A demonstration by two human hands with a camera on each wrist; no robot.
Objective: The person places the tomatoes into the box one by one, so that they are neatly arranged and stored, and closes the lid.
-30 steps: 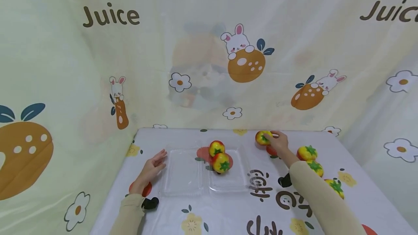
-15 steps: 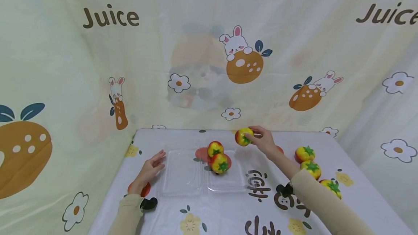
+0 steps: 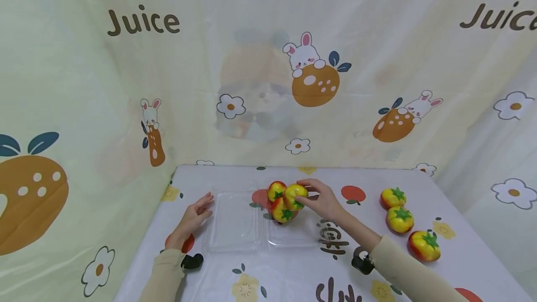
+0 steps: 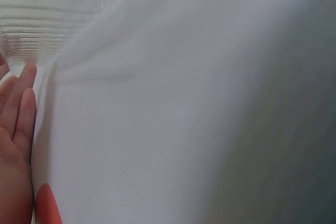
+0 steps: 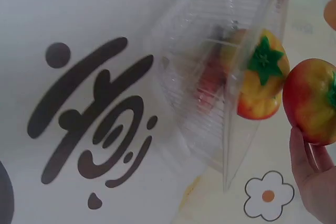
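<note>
A clear plastic clamshell box [image 3: 237, 241] lies unfolded on the table, its two halves side by side. Two red-yellow toy fruits with green star-shaped leaf tops sit in its right half; the nearer fruit [image 3: 282, 213] is partly covered, the farther fruit [image 3: 276, 190] stands behind it. Over this half my right hand [image 3: 325, 202] pinches another such fruit [image 3: 293, 195] between thumb and fingers. In the right wrist view the held fruit [image 5: 312, 100] is just above the box's rim. My left hand [image 3: 193, 218] has relaxed fingers at the box's left edge; its fingertips [image 4: 30, 72] reach the clear wall.
Three more of these fruits stand in a row on the right of the table: a back one [image 3: 393, 198], a middle one [image 3: 400, 219] and a front one [image 3: 424, 246]. A patterned cloth covers the table [image 3: 218, 283], and a printed curtain [image 3: 189, 129] hangs behind.
My right hand has lifted a fruit from the back of the table and carried it left, then down over the box's right half. The left hand has stayed in place.
</note>
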